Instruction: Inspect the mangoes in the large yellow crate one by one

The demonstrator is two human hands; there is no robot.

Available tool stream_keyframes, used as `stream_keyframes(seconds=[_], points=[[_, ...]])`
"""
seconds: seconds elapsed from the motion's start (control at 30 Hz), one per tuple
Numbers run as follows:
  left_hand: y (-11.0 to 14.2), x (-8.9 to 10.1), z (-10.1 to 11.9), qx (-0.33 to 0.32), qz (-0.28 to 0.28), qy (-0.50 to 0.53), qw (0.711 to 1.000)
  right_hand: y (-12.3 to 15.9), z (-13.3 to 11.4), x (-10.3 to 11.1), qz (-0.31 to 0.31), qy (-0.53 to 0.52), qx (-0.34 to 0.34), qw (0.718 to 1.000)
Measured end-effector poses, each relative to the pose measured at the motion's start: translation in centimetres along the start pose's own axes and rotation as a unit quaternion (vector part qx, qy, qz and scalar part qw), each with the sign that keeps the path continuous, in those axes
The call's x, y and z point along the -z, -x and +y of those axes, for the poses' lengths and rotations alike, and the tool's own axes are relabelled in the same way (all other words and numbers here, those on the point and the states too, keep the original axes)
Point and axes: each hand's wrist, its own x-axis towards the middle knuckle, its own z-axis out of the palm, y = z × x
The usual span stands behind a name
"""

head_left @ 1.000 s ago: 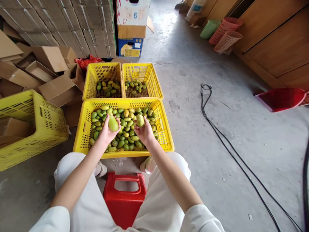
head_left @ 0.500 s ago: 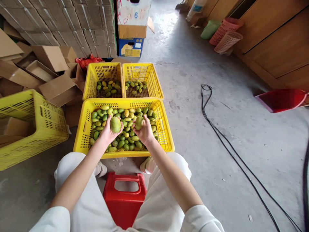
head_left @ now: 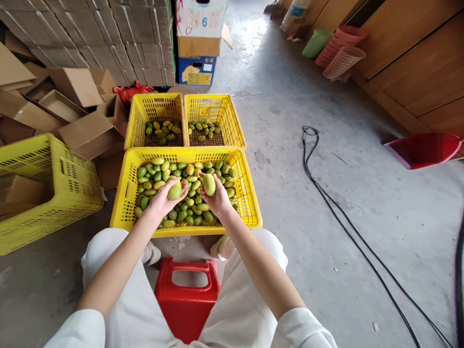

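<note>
Cradling one green fruit (head_left: 174, 191) in a loosely cupped left hand (head_left: 163, 199), laying the thumb over it and stretching the fingers out past it. Clasping a paler fruit (head_left: 209, 184) between the thumb and half-curled fingers of the right hand (head_left: 218, 199). Holding both apart, above the loose fruit (head_left: 208, 217) in a big yellow crate (head_left: 121, 205). Pointing the paler fruit lengthwise away from the body, tipping its far end slightly left. Covering part of the green fruit, leaving its long axis hard to tell. Facing two far crates (head_left: 232, 121), and straddling a red stool (head_left: 186, 304).
</note>
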Motion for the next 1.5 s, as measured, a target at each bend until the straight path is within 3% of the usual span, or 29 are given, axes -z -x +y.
stream_keyframes(seconds=[0.27,0.57,0.73,0.9,1.0,1.17,1.5], points=[[-0.6,0.2,0.2,0.016,0.066,-0.006,0.998,0.1,0.1,-0.4,0.003,0.01,0.0,1.0],[-1.0,0.5,0.1,0.056,0.031,-0.012,0.998,0.4,0.1,-0.1,0.009,0.007,0.004,1.0],[-0.6,0.1,0.3,0.082,0.056,0.003,0.995,0.1,0.4,0.2,-0.005,0.031,0.008,0.999],[-0.1,-0.5,0.4,0.051,0.103,-0.006,0.993,-0.4,0.6,0.5,-0.022,0.029,0.005,0.999],[0.0,-0.6,0.3,0.021,0.115,-0.005,0.993,-0.7,0.9,0.5,0.003,0.014,0.013,1.0],[0.0,-0.7,0.2,0.016,0.104,-0.002,0.994,-1.1,1.1,0.4,0.045,0.017,0.038,0.998],[0.6,-0.7,0.6,0.049,0.086,0.014,0.995,-0.4,0.8,0.0,0.033,0.036,0.02,0.999]])
